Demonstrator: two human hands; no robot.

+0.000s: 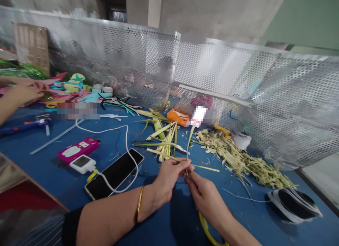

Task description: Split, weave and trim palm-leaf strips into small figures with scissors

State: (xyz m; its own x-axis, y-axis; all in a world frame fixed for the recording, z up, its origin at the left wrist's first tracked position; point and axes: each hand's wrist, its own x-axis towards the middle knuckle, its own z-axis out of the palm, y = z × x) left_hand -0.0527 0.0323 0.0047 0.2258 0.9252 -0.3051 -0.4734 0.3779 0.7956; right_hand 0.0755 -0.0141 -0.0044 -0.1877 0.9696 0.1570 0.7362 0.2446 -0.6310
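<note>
The left hand and right hand pinch a thin green husk strip, fingertips close together. It pokes up past the fingers, over the blue surface. It looks very light and bendy, and may rip along its length if tugged. Low down, gently between thumb and finger, seems the best place to hold. More husk pieces lie beyond the left hand.

The perforated screen was shiny metal; the phone looked smooth and glossy, the held leaf strip matt.
</note>
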